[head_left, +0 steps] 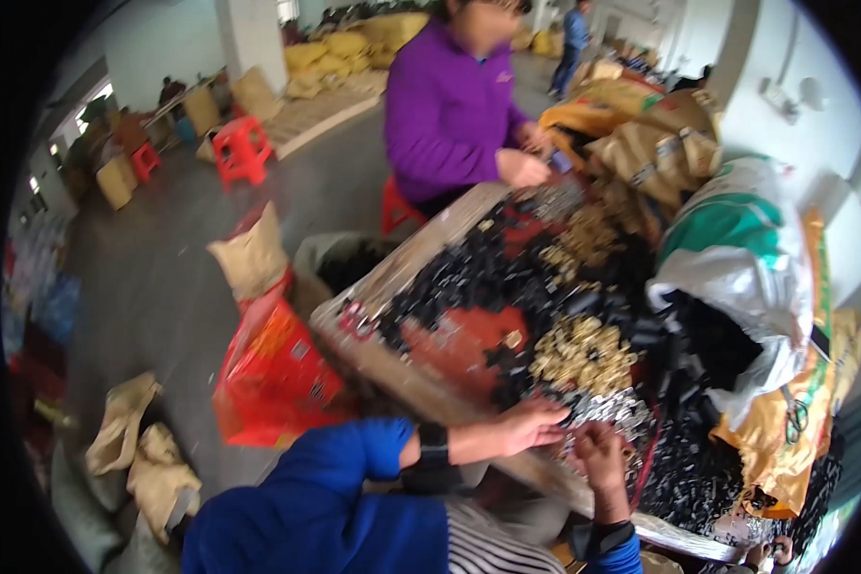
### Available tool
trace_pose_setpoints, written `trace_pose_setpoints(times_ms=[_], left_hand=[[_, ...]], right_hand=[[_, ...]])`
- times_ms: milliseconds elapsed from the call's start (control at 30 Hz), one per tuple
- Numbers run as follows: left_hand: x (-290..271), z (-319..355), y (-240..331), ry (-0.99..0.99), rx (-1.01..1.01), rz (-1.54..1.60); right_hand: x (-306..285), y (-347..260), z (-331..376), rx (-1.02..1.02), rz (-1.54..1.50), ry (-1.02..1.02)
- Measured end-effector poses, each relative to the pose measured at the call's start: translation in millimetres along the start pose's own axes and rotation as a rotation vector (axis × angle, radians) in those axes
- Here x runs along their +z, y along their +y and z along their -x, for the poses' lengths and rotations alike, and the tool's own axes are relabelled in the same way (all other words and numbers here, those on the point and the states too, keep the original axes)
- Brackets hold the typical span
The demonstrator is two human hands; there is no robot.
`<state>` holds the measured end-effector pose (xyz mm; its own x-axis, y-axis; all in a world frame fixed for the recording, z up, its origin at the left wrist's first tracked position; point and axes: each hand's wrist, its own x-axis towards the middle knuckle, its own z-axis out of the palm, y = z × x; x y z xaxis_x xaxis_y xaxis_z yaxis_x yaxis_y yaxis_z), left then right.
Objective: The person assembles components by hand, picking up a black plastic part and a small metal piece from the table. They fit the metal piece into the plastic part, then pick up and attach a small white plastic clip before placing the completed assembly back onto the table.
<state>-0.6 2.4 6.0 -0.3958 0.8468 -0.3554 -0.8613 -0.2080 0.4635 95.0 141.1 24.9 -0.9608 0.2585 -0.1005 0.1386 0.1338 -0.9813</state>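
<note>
My left hand [528, 428] reaches in over the near edge of the worktable, its fingertips pinched at a small dark piece too blurred to name. Close to its right, my right hand [603, 457] is closed with bent fingers; whatever it holds is hidden. Silvery metal pieces [622, 413] lie just beyond both hands. Behind these is a heap of gold-coloured metal pieces [584, 356]. Many small black pieces [469, 277] are spread over the reddish tabletop around the heaps. A thin red cord [651, 450] runs past my right hand.
Opposite, a person in a purple jacket [445, 110] handles small pieces. White woven sacks [737, 249] and a yellow sack [780, 450] crowd the table's right side. A wooden rim [402, 378] edges the table. A red bag [273, 368] and red stools [242, 150] stand left.
</note>
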Motion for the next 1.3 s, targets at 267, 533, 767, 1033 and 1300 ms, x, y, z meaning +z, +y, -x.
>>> trace_pose_setpoints(times_ms=[267, 533, 767, 1033, 1300], left_hand=[[1.7, 4.4, -8.7, 0.038, -0.060, -0.079], [27.3, 32.6, -6.6, -0.080, -0.029, -0.036], [25.2, 35.2, 5.1, -0.090, -0.115, -0.104], [21.7, 23.2, -0.4, -0.061, -0.167, -0.106], [11.9, 5.5, 2.3, -0.061, -0.187, -0.103]], right_hand=[[-3.9, -0.9, 15.8, -0.057, -0.043, 0.115], [5.8, -29.4, 40.6, 0.001, -0.390, 0.284], [8.0, -38.5, 33.3, -0.038, -0.121, 0.181], [4.2, -23.3, 29.5, -0.284, -0.015, 0.222], [-3.0, -18.1, 13.0, -0.405, 0.375, 0.223]])
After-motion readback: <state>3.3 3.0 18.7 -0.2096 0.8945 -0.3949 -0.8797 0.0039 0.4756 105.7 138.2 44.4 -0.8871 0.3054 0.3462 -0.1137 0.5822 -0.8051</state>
